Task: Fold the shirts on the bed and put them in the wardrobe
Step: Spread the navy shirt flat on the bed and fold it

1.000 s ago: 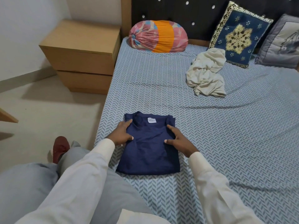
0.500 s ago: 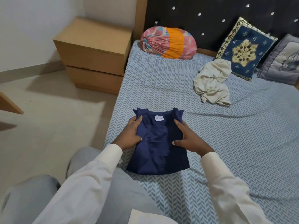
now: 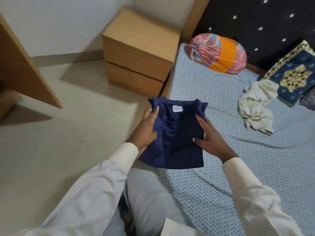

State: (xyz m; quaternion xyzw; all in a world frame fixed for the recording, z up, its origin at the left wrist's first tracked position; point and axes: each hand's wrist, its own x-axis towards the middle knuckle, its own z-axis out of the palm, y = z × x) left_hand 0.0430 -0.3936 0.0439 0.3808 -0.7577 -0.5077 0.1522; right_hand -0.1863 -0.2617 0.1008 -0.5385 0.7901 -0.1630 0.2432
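Bed [image 3: 255, 167] takes up the right side, with a wooden nightstand [image 3: 139, 53] at top centre. The folded navy shirt [image 3: 177, 138] is mid-frame, held over the bed's left edge. A crumpled cream shirt [image 3: 255, 106] lies at right. The left hand [image 3: 146, 126] and right hand [image 3: 209, 137] grip the navy shirt's sides, thumbs on top.

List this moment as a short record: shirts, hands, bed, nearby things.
bed: blue patterned sheet
navy shirt: folded, label up, held over the bed's edge
left hand: grips the navy shirt's left side
right hand: grips its right side
cream shirt: crumpled, unfolded, beside the blue cushion
bolster: at the headboard
nightstand: beside the bed
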